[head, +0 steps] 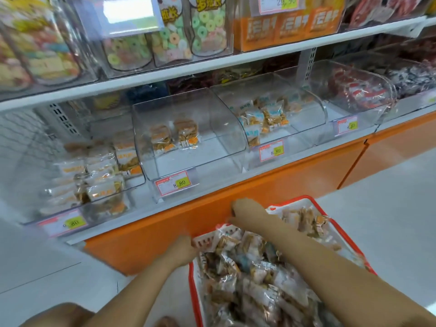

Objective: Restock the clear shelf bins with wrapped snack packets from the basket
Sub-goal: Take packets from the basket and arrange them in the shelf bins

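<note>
Two bare hands, the left hand (182,250) and the right hand (245,213), and one red basket (193,286) heaped with snack packets (247,263) too many to count. Four clear bins (212,109) show plainly on the lower shelf (165,208), four price tags (174,183), two packets in the second bin from left

left hand (182,252) forward, low; right hand (244,212) farther forward, blurred

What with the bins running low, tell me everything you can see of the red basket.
The red basket looks plastic: red rim, white slotted wall. It sits on the pale floor beside the orange shelf base, heaped with clear-wrapped snack packets. The left hand grips its left corner; the right hand reaches over its far rim, fingers blurred.
</note>
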The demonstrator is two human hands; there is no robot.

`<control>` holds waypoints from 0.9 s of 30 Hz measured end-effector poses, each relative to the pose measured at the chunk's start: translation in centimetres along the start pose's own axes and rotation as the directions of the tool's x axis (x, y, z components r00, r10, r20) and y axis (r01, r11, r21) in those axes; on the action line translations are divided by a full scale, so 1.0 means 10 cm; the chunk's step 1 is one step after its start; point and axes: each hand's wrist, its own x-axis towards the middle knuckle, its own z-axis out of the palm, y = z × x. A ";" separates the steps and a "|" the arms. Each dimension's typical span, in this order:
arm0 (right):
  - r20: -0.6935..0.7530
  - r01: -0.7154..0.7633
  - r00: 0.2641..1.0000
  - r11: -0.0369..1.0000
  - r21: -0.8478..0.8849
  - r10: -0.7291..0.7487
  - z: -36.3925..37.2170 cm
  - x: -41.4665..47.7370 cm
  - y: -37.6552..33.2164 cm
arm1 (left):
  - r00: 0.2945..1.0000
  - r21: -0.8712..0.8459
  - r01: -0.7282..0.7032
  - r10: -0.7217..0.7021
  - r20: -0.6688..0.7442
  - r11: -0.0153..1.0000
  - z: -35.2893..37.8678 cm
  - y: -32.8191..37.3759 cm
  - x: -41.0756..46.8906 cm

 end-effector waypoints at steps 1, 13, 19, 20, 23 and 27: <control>0.091 -0.040 0.995 0.998 0.046 0.036 0.19 -0.01 -0.04 | 1.000 -0.026 -0.019 0.018 -0.018 0.999 0.03 -0.03 -0.03; 0.022 -0.058 0.998 0.953 0.298 0.053 0.73 0.00 -0.14 | 0.985 -0.418 0.170 -0.168 0.040 0.892 -0.05 -0.14 -0.13; -0.530 0.560 0.681 0.826 -0.068 -0.505 -0.03 -0.40 -0.02 | 0.980 -0.965 0.131 0.118 0.161 0.227 -0.32 0.33 -0.32; -0.533 0.554 0.678 0.828 -0.083 -0.507 -0.16 -0.45 0.01 | 0.984 -0.979 0.069 0.146 0.099 0.193 -0.37 0.42 -0.36; -0.549 0.466 0.768 0.875 0.126 -0.330 -0.50 -0.57 0.17 | 0.977 -0.978 -0.080 0.208 -0.039 0.195 -0.48 0.65 -0.43; -0.332 0.273 0.943 0.592 0.759 -0.009 -0.84 -0.78 0.30 | 0.955 -0.903 -0.255 0.235 -0.180 0.344 -0.59 0.89 -0.53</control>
